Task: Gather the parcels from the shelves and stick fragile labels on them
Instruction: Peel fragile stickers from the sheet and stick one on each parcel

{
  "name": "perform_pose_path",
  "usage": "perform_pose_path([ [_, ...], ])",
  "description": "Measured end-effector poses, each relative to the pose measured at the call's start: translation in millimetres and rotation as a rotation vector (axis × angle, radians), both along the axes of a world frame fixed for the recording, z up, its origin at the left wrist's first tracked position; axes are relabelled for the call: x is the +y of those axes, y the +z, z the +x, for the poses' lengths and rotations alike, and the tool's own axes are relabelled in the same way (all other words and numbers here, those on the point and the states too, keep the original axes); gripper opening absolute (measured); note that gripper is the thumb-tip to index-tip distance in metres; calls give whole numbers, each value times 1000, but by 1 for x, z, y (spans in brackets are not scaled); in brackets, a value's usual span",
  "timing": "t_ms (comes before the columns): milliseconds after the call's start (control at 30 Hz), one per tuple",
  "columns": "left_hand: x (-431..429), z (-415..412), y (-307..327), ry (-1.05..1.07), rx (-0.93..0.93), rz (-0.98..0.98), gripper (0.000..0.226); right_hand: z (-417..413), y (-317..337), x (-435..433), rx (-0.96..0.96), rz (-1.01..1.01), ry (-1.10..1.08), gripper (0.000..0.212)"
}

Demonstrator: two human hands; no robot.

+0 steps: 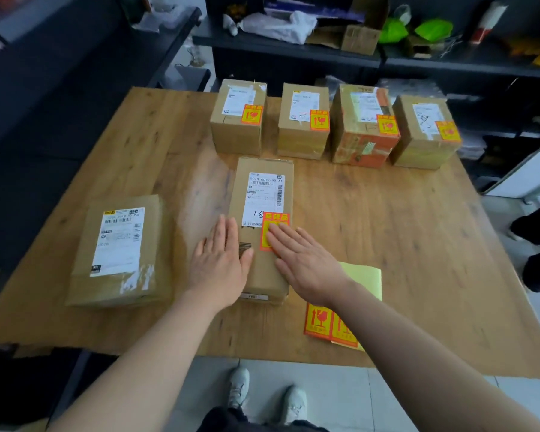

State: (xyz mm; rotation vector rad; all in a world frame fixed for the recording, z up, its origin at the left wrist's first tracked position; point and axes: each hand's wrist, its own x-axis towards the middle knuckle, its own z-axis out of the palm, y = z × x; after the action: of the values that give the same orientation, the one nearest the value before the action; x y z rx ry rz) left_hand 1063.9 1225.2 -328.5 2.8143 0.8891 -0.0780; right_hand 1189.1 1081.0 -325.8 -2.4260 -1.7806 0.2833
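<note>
Fragile label (275, 218) beneath right fingers (286, 241)

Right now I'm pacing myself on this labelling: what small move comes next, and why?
Probably lift the right hand off the fragile label, which looks flat on the middle parcel, and reach for the sticker sheet: the left parcel bears no fragile label yet.

parcel (262, 194) brown | label (275, 232) orange-yellow | table (387, 229) wood-grain
</note>
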Motion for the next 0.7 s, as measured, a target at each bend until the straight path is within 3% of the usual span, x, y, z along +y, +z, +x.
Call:
perform_pose_path([
  [100,-4,-4,4,154,-5,-131,69,1,-1,-18,128,67,-176,60],
  [233,-11,-11,7,309,-195,-365,40,-11,0,-16,516,167,-464,51],
  [533,-8,-23,61,433,-577,-371,32,-4,62,12,531,435,-373,38],
  [700,42,-11,98,482,-621,-274,30,16,93,74,533,474,-306,32],
])
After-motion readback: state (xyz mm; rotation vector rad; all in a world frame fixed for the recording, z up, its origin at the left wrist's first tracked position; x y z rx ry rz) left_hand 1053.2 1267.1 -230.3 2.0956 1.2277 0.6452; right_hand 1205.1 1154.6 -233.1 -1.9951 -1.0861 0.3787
